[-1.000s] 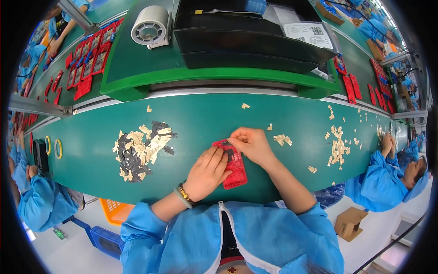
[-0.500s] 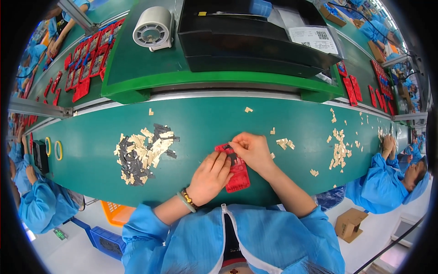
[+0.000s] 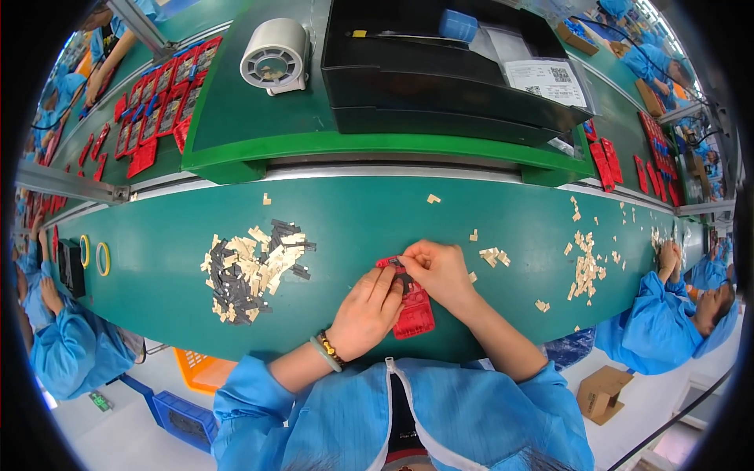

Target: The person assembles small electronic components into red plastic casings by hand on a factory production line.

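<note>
From my remote station I list: one red casing (image 3: 415, 320) on the green tabletop (image 3: 353, 212); left hand (image 3: 365, 314) laid over its left side, presumably steadying it, grip closure unclear; right hand (image 3: 440, 271), grip pinched together at its far end, contents indiscernible; grey-and-cream pieces (image 3: 255, 271) heaped to its left, presumably for easy reach.

Green workbench (image 3: 353, 212) over pale floor (image 3: 660, 390)
</note>
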